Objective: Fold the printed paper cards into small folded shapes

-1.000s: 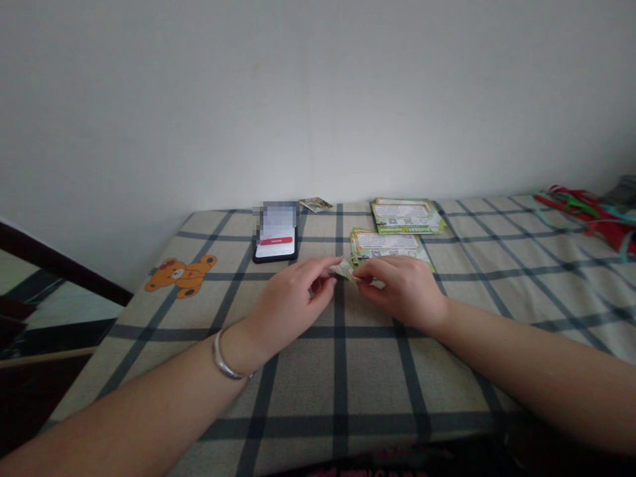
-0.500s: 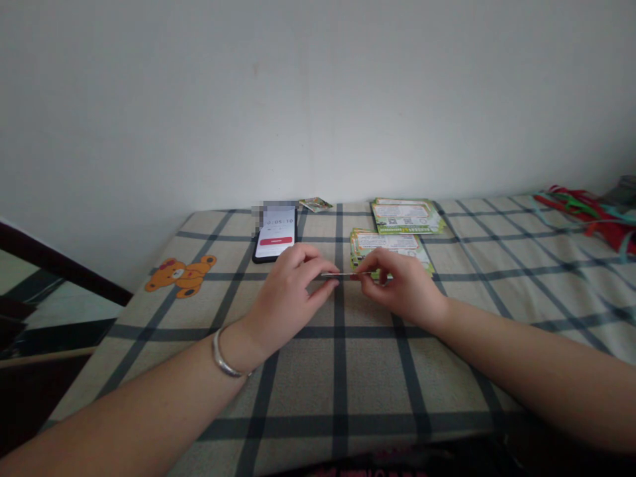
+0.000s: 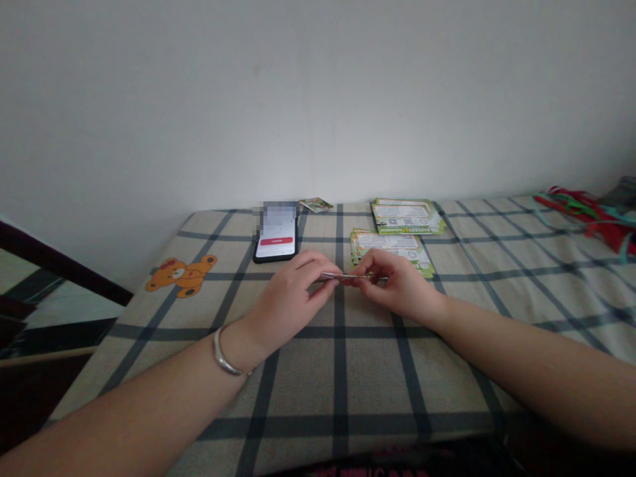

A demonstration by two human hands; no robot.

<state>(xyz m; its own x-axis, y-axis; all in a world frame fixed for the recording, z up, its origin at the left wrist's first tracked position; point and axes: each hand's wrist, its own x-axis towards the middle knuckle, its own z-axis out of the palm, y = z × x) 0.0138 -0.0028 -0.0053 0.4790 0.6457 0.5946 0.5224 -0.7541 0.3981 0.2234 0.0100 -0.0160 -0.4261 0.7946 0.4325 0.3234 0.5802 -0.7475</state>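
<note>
Between my two hands is a thin flat sheet [image 3: 344, 276], seen nearly edge-on; it looks like card or folded paper. My left hand [image 3: 294, 288], with a silver bangle [image 3: 224, 358] at its wrist, pinches the sheet's left end between thumb and fingers. The right end is in the pinch of my right hand [image 3: 390, 281]. Just beyond my right hand lies a spread of green-and-white printed cards [image 3: 392, 245], partly covered by that hand. A second pile of such cards [image 3: 405, 215] is behind it.
A phone [image 3: 275, 245] with a red button on screen lies beyond my left hand. Behind it, a small printed piece [image 3: 316, 204] rests by the wall. A bear picture [image 3: 181, 275] is at left on the checked tablecloth [image 3: 308, 391]. Colourful fabric [image 3: 591, 212] lies far right.
The fingertips of both hands have come slightly closer together, and the left fingers have dropped a little. The sheet shows a bit more of its thickness. The cards have not moved.
</note>
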